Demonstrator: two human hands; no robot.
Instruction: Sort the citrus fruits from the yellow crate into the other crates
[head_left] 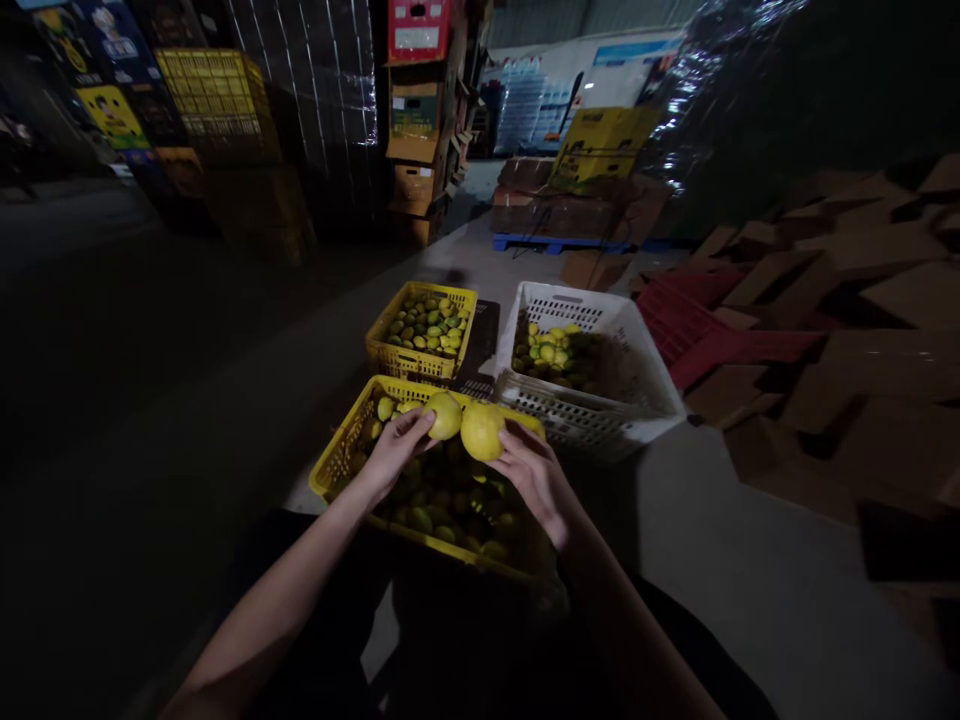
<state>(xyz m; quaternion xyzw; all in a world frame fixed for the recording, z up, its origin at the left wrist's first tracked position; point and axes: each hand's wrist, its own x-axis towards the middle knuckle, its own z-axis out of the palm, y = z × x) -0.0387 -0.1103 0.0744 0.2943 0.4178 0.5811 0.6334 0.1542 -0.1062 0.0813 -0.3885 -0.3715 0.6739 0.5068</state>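
My left hand point(397, 448) grips a yellow-green lemon point(444, 416) between thumb and fingers. Close beside it, my right hand point(531, 470) is closed on a larger yellow lemon point(482, 431). Both fruits are held up above the near yellow crate point(330, 462), whose many green and yellow lemons point(442, 515) lie partly in shadow. Behind it stands a smaller-looking yellow crate point(379, 352) full of green and yellow lemons. To the right, a white crate point(637, 370) holds more lemons point(553, 350) at its left side.
Flattened and open cardboard boxes point(862, 390) are heaped at the right, with a red crate point(697, 325) among them. Stacked yellow crates point(217, 100) stand back left. A blue pallet point(555, 243) with boxes is further back, near a tall stack of cartons point(415, 125).
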